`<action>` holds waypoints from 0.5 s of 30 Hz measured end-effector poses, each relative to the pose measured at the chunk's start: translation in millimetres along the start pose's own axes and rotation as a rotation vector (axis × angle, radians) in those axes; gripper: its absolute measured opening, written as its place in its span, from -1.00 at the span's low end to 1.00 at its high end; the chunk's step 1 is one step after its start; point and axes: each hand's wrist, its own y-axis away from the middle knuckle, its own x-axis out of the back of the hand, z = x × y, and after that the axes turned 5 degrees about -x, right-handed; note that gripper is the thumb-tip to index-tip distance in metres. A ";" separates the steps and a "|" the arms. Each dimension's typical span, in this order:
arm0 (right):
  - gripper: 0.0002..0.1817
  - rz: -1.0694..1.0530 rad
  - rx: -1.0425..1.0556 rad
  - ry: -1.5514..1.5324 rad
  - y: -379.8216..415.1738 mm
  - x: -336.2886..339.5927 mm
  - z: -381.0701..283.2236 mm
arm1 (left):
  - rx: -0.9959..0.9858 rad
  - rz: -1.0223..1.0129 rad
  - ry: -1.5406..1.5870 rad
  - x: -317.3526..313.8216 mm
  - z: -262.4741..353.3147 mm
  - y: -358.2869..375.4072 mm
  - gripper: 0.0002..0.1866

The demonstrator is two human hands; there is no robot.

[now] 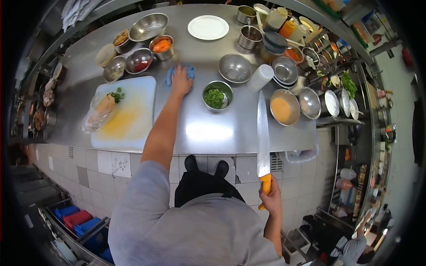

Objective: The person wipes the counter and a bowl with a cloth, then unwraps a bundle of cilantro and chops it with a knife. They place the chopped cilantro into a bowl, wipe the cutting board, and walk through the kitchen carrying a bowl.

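My left hand (181, 83) reaches far forward onto the steel table and presses a crumpled blue cloth (190, 72) against it, gripping it from above. In my right hand (271, 197), near the table's front edge, is a large kitchen knife (263, 137) held by its yellow handle, its long blade pointing away from me over the table. Between my arms stands a steel bowl of chopped green herbs (214, 98). Left of my left arm lies a white cutting board (144, 95) with a yellow stain. A plastic bag (95, 116) with a light-brown food and green leaves rests on it.
Steel bowls (148, 26) with ingredients stand at the back left. A white plate (208, 27) lies at the back. An empty bowl (235, 68), a white squeeze bottle (261, 78) and a bowl of orange liquid (284, 107) are at right. Another person (353, 250) is at lower right.
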 end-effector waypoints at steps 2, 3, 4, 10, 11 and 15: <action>-0.30 0.018 -0.031 -0.005 11.0 -14.0 3.5 | -0.139 -0.036 0.092 -15.2 -2.8 -21.0 -0.40; -0.30 0.010 -0.035 -0.018 14.6 -20.9 5.6 | -0.202 -0.049 0.132 -15.7 -3.8 -20.3 -0.44; -0.31 -0.001 -0.030 -0.033 14.5 -26.2 6.0 | -0.249 -0.091 0.144 -13.9 -4.1 -13.5 -0.44; -0.29 -0.116 0.162 0.128 -12.6 -66.4 -25.6 | -0.418 -0.169 0.303 33.2 3.0 122.3 -0.53; -0.29 -0.147 0.187 0.144 -20.8 -74.5 -35.1 | -0.409 -0.191 0.306 50.9 9.7 152.9 -0.55; -0.28 -0.293 0.342 0.316 -78.5 -121.0 -43.8 | -0.378 -0.282 0.263 110.3 24.5 269.0 -0.57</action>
